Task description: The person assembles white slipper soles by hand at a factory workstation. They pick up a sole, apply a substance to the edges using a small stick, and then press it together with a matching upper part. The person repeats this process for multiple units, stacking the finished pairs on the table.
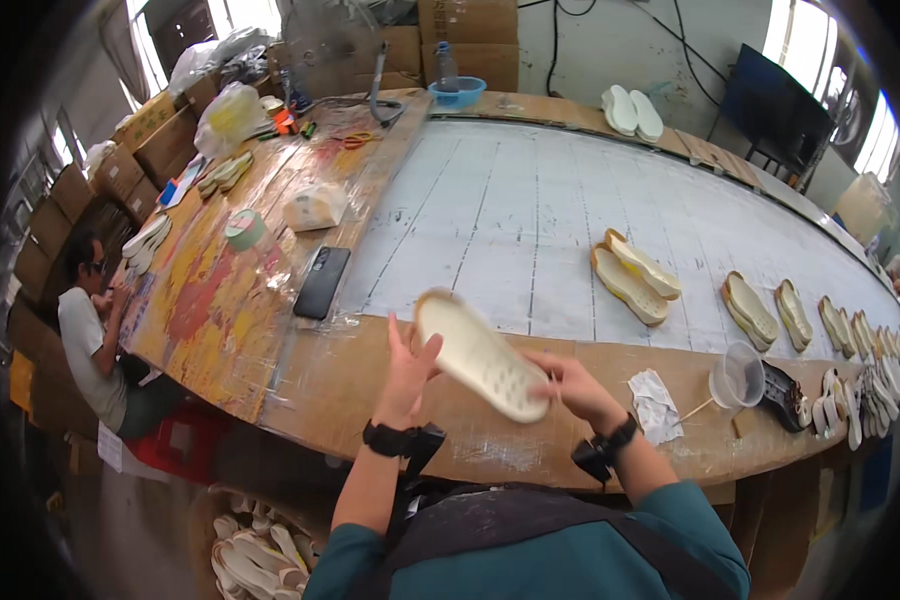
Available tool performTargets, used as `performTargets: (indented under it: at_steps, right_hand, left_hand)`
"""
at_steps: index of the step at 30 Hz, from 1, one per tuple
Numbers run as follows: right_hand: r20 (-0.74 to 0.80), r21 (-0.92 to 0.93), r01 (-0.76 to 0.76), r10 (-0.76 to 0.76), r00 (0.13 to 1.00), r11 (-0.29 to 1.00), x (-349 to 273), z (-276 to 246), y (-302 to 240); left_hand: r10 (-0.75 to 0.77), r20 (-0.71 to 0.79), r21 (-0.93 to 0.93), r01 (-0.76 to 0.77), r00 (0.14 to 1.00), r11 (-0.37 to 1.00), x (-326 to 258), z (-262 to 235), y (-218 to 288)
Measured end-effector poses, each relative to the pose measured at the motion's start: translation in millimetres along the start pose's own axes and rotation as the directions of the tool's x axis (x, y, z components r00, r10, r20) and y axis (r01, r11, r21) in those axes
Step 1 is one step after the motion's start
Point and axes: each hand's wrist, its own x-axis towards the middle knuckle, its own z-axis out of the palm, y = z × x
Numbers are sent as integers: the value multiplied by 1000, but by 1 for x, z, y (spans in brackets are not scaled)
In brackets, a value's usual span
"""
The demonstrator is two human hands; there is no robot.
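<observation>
Above the near edge of the surface [350,390]: one pale shoe sole [480,355], held in the air between both hands, tilted, its pitted face turned up toward the wearer, likely so that face can be looked over.

- Left hand [407,370]: fingers spread and upright, palm against the sole's left end; it props rather than clamps, so the grip is open.
- Right hand [570,385]: fingers curled about the sole's right end, pinching it from below and the side. The sole thus spans the gap between the two hands, touching both.
- Wrists: a dark band [390,438] on the left, another [610,445] on the right.

Near edge, to the right of the hands: a crumpled white rag [656,405], a clear plastic cup [738,377] with a thin stick leaning from it, then a dark sole [785,395], all within reach of the right hand.

Middle of the surface: pairs of tan-rimmed soles [632,275] laid in a row running toward the right edge, spaced apart, seemingly set out in sequence.

Left part, paint-stained: a black phone [322,282], a roll of tape [243,230], a white bundle [315,207].

Far edge: a blue bowl [457,93] and two white soles [630,110].

Beyond the left edge: a seated person [90,335] in a white shirt. On the floor below the near edge: a heap of pale soles [255,555].
</observation>
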Motion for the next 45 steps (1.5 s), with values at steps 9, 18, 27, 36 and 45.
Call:
performTargets:
  at_steps: [9,18,27,36,45]
  right_hand:
    - [-24,-399,185,-212,977,898,7,19,-45]
    - [40,-149,141,-136,990,979,8,31,-38]
    - [63,162,-326,320,945,931,-34,53,24]
    - [-291,-529,-85,-87,953,845,-35,45,-15]
    - [-14,-332,80,-89,996,940,-56,34,-21]
  left_hand:
    - [-28,462,248,-99,887,964,-19,36,17]
    - [-306,556,337,127,773,933,-11,13,65]
    - [136,432,480,-355,891,802,-17,33,73]
    - [-24,301,733,-215,953,645,-26,18,97]
    - [-59,486,359,-138,872,923,-32,5,111]
